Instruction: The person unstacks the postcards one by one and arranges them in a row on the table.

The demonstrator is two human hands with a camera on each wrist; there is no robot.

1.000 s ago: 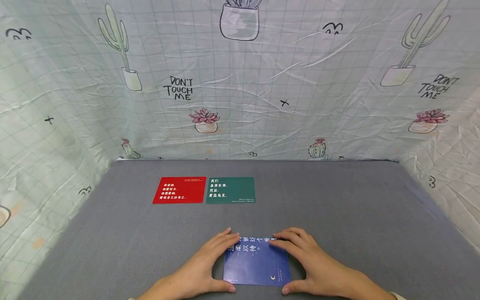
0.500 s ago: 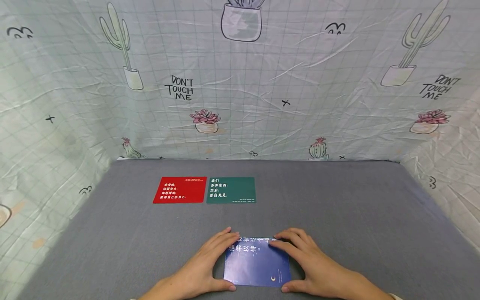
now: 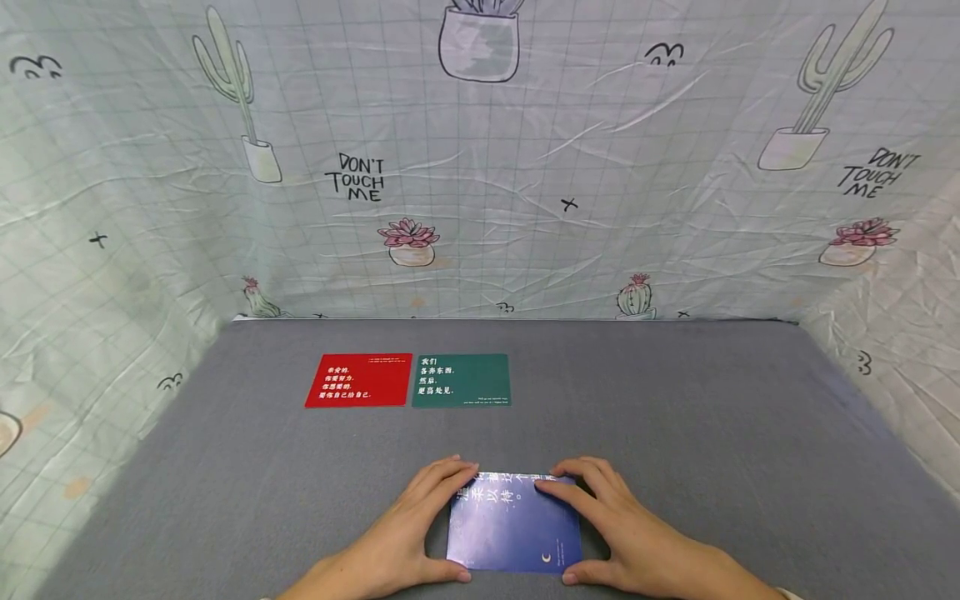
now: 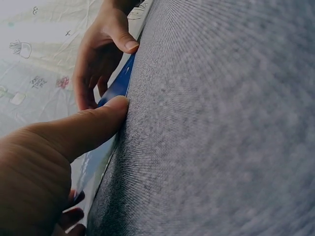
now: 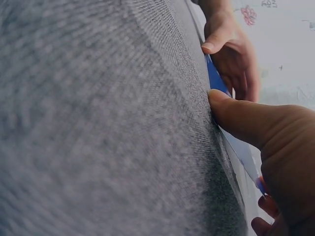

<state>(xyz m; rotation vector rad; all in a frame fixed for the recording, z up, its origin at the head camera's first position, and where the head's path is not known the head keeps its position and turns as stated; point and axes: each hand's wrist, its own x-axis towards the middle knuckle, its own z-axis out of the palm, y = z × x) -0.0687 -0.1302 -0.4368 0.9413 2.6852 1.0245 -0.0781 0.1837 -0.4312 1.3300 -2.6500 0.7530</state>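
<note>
A blue card (image 3: 517, 533) with white characters and a small moon print lies at the near middle of the table in the head view. My left hand (image 3: 408, 525) holds its left side, thumb at the near corner and fingers at the far corner. On the right side my right hand (image 3: 633, 529) grips it the same way, with the index finger over the top face. In the left wrist view the left thumb (image 4: 98, 123) touches the card's near edge. The right thumb (image 5: 241, 115) touches that edge in the right wrist view. Some fingertips are partly hidden.
Farther back on the grey table (image 3: 675, 400) lie a red card (image 3: 360, 380) and a green card (image 3: 462, 381), side by side with a narrow gap. A cactus-print cloth (image 3: 510, 167) hangs behind the table and along both sides.
The blue card's far edge has shifted very slightly and the glare on its face has changed. Both hands stay at its sides; the red and green cards lie as before.
</note>
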